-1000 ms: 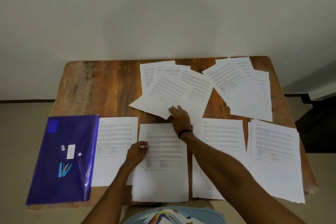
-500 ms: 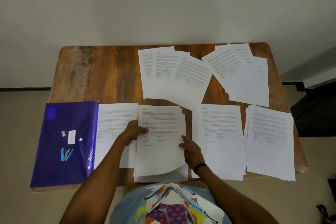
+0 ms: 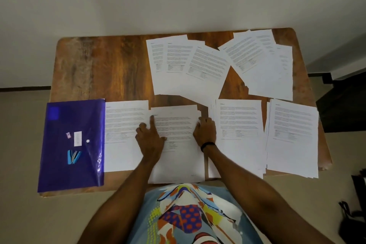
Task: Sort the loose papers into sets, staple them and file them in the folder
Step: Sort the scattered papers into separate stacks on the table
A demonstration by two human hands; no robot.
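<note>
- Right, both my hands were down on the middle stack (image 3: 178, 125) at the near edge of the wooden table (image 3: 103, 69).
- My left hand (image 3: 151, 138) lay flat on that stack's left side, index finger stretched out toward the top left corner, the other fingers loosely spread; it gripped nothing.
- My right hand (image 3: 205, 131) pressed on the stack's right edge, fingers curled over the margin; I could not tell whether it pinched any sheets.
- A black band (image 3: 207, 145) sat on my right wrist.
- Just left of the stack lay another sheet pile (image 3: 122, 121), partly under the purple folder (image 3: 73, 144) at the table's left corner.
- On the folder rested a blue stapler (image 3: 73, 157) and a small white box (image 3: 77, 138), well apart from my hands.
- To my right lay two more stacks (image 3: 239, 125), side by side.
- Beyond my hands, loose papers (image 3: 188, 65) fanned out across the far side, none touching my fingers.
</note>
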